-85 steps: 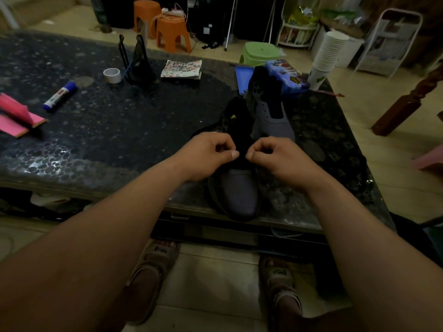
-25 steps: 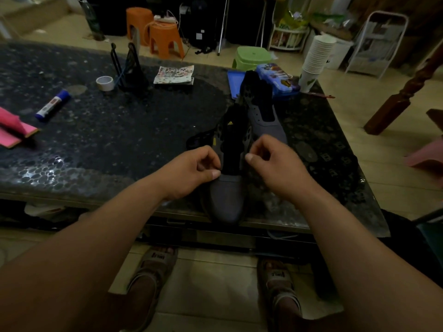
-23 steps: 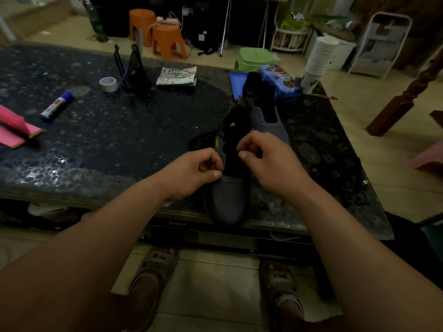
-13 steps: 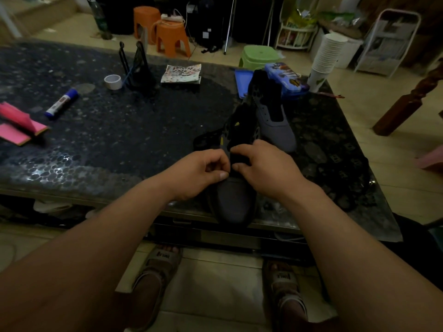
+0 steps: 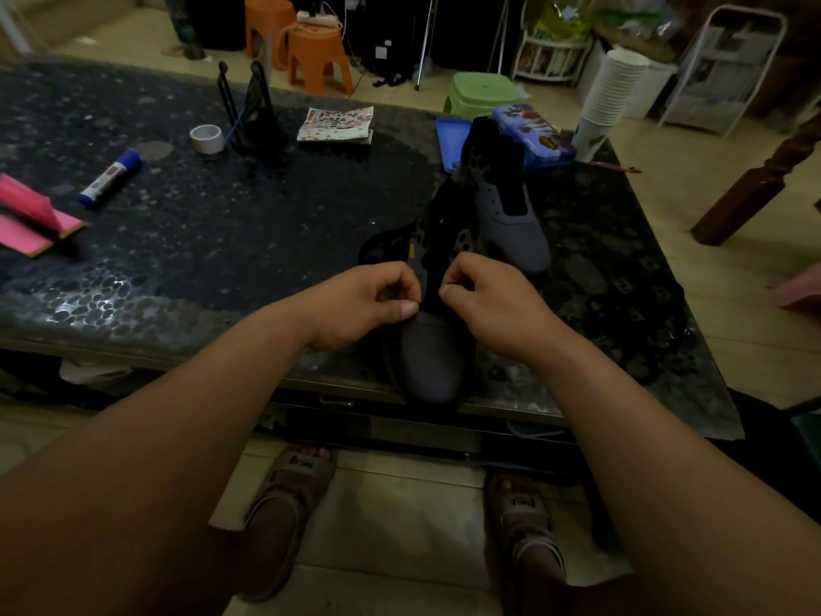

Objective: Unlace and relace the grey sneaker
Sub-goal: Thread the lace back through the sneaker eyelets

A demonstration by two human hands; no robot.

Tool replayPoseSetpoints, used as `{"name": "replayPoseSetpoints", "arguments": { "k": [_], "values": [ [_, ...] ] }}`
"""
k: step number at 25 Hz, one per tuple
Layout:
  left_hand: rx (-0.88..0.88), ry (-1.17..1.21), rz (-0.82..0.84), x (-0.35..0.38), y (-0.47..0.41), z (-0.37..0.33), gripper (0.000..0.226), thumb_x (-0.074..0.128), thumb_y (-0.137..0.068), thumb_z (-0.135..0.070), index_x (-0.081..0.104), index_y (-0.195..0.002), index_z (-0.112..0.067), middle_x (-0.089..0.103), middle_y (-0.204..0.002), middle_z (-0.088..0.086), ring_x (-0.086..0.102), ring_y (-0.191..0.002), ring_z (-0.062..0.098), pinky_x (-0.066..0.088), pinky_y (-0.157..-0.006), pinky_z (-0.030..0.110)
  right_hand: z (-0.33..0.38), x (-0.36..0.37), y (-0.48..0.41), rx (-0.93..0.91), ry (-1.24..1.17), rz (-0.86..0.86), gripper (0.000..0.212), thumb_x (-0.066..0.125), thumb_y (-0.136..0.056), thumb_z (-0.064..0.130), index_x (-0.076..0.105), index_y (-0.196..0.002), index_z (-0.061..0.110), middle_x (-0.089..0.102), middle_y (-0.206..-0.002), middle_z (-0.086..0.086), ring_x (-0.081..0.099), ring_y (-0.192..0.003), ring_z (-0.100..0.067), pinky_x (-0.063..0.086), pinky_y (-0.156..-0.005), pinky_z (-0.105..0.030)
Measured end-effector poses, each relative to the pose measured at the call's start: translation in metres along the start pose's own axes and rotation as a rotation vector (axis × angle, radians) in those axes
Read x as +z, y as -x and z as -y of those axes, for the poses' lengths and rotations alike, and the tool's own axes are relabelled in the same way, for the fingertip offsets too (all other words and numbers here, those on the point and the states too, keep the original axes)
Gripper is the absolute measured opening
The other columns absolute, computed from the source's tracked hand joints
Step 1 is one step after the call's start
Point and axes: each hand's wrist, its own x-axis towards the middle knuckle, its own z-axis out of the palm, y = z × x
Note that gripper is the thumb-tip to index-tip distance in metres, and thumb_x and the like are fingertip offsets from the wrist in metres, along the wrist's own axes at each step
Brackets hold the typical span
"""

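A dark, pebble-patterned worktop [image 5: 222,224] is filling the upper half of the frame, with pale floor tiles [image 5: 400,526] showing below its near edge. The grey sneaker [image 5: 433,362] is sitting at that near edge, just right of centre, with its toe pointing toward the bottom of the frame. The left hand [image 5: 355,304] and the right hand [image 5: 493,295] are curling in on either side of the sneaker's dark lacing strip. Each is pinching thumb against forefinger there, though the lace itself is too dark to make out. A second grey sneaker [image 5: 511,224] is standing just behind and to the right. At the left edge some pink sheets [image 5: 31,215] are lying near a glue stick [image 5: 111,175]. Farther back a roll of tape [image 5: 206,138] is resting beside a black stand [image 5: 255,113], and a printed booklet [image 5: 336,123] is lying to its right. At the far right corner a blue pencil case [image 5: 533,135] is sitting next to a tall stack of paper cups [image 5: 611,95]. Beyond the worktop, two orange stools [image 5: 317,55] and a green stool [image 5: 482,93] are standing on the floor. A white wire rack [image 5: 724,68] is leaning at the upper right, and a turned wooden leg [image 5: 755,188] is angling in from the right edge. At the bottom of the frame the person's feet are resting in sandals [image 5: 288,504].
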Motion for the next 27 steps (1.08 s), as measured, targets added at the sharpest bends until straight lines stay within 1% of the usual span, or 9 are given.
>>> {"name": "replayPoseSetpoints", "arguments": {
  "k": [4,6,10,12,14,17,20,24,27],
  "values": [
    [-0.006,0.024,-0.044,0.004,-0.001,0.0,0.009,0.062,-0.101,-0.006,0.061,-0.108,-0.011,0.055,-0.089,0.001,0.047,-0.075,0.002,0.044,-0.071,0.015,0.0,-0.001,-0.003,0.075,-0.074,0.009,0.009,0.059,-0.094,0.027,0.061,-0.085,0.024,0.065,-0.085,0.003,0.064,-0.081,-0.02,0.057,-0.078,-0.05],
    [-0.039,0.073,-0.063,0.004,0.0,-0.002,0.008,0.059,-0.103,-0.008,0.059,-0.11,-0.009,0.056,-0.089,0.002,0.051,-0.075,0.002,0.046,-0.072,0.017,-0.001,-0.003,-0.003,0.088,-0.105,0.015,0.009,0.059,-0.094,0.027,0.061,-0.086,0.024,0.066,-0.086,0.004,0.065,-0.081,-0.019,0.058,-0.079,-0.051],
    [-0.124,0.063,-0.082,0.008,-0.002,-0.003,0.015,0.064,-0.102,-0.028,0.06,-0.095,-0.016,0.06,-0.082,-0.001,0.056,-0.075,0.008,0.047,-0.073,0.029,0.001,-0.002,-0.001,0.037,-0.202,-0.004,0.005,0.061,-0.1,0.028,0.064,-0.101,0.032,0.065,-0.085,0.008,0.064,-0.075,-0.01,0.058,-0.069,-0.035],
    [-0.185,0.109,-0.104,0.01,-0.004,-0.003,0.021,0.063,-0.102,-0.034,0.06,-0.092,-0.016,0.061,-0.082,0.0,0.057,-0.074,0.011,0.048,-0.074,0.035,0.001,-0.004,-0.001,0.155,-0.427,-0.146,0.006,0.055,-0.104,0.021,0.059,-0.107,0.025,0.067,-0.087,-0.002,0.064,-0.069,-0.012,0.055,-0.06,-0.031],
    [-0.257,0.139,-0.134,0.012,-0.005,-0.007,0.033,0.062,-0.101,-0.043,0.058,-0.094,-0.011,0.064,-0.082,0.003,0.06,-0.073,0.014,0.052,-0.072,0.036,-0.003,-0.009,0.0,0.322,-0.503,-0.256,0.001,0.052,-0.102,0.018,0.053,-0.102,0.017,0.067,-0.089,-0.011,0.064,-0.066,-0.017,0.055,-0.058,-0.035],
    [-0.272,-0.082,-0.223,0.022,-0.009,-0.017,0.043,0.066,-0.096,-0.049,0.057,-0.091,-0.007,0.063,-0.076,0.005,0.059,-0.07,0.018,0.048,-0.065,0.034,-0.009,-0.005,0.009,0.404,-0.378,-0.083,0.022,0.063,-0.098,0.035,0.055,-0.094,0.015,0.068,-0.085,-0.012,0.064,-0.067,-0.022,0.055,-0.06,-0.042],
    [-0.319,-0.236,-0.305,0.032,-0.012,-0.027,0.035,0.064,-0.094,-0.047,0.054,-0.081,-0.017,0.059,-0.073,-0.001,0.056,-0.071,0.019,0.039,-0.06,0.034,-0.006,0.003,0.016,0.37,-0.132,-0.031,0.039,0.067,-0.088,0.056,0.054,-0.086,0.019,0.066,-0.079,-0.002,0.063,-0.071,-0.022,0.045,-0.059,-0.035],
    [-0.361,-0.272,-0.308,0.032,-0.011,-0.032,0.029,0.06,-0.092,-0.04,0.05,-0.076,-0.019,0.061,-0.077,0.002,0.06,-0.077,0.024,0.043,-0.064,0.036,0.001,-0.001,0.013,0.315,0.06,-0.081,0.031,0.06,-0.085,0.048,0.055,-0.08,0.018,0.061,-0.077,0.0,0.058,-0.072,-0.023,0.038,-0.057,-0.036],
    [-0.326,-0.279,-0.34,0.033,-0.007,-0.031,0.025,0.062,-0.093,-0.04,0.05,-0.082,-0.021,0.061,-0.077,-0.001,0.059,-0.073,0.021,0.043,-0.06,0.035,-0.004,0.0,0.016,0.308,-0.023,-0.06,0.029,0.06,-0.087,0.046,0.057,-0.081,0.017,0.064,-0.076,-0.002,0.063,-0.073,-0.024,0.052,-0.063,-0.041]
  ]
}}
